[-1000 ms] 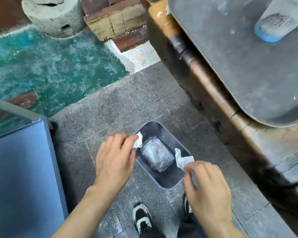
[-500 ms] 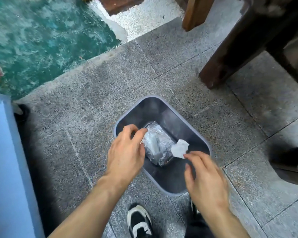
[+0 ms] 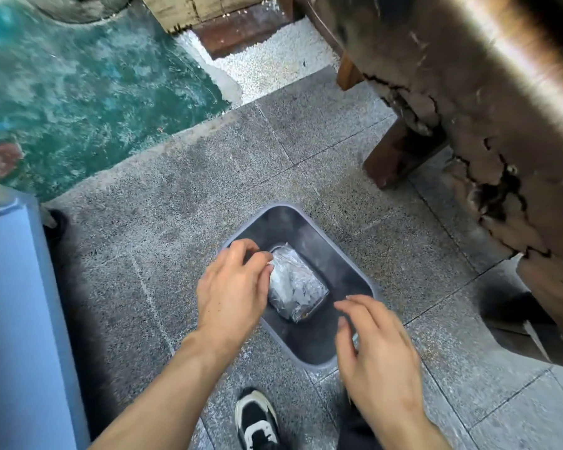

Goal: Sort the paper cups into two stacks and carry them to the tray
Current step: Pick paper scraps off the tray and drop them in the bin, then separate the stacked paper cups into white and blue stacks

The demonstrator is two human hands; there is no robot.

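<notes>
No paper cups and no tray show in the head view. A small dark grey bin [image 3: 306,232] stands on the stone floor below me, with a crumpled clear plastic bundle [image 3: 294,284] at its bottom. My left hand [image 3: 231,290] hovers over the bin's left rim, fingertips pinched together with nothing visible between them. My right hand [image 3: 381,355] hangs over the near right rim, fingers spread and nothing in it.
A cracked, worn wooden table [image 3: 468,92] overhangs the right side, its leg [image 3: 400,154] standing just beyond the bin. A blue surface [image 3: 13,319] fills the left edge. Green painted floor [image 3: 78,76] lies at the far left. My shoe [image 3: 257,420] is just behind the bin.
The white paper scraps that both hands pinched a second ago are gone from my fingers. My right hand has opened. The view has dropped below the table edge.
</notes>
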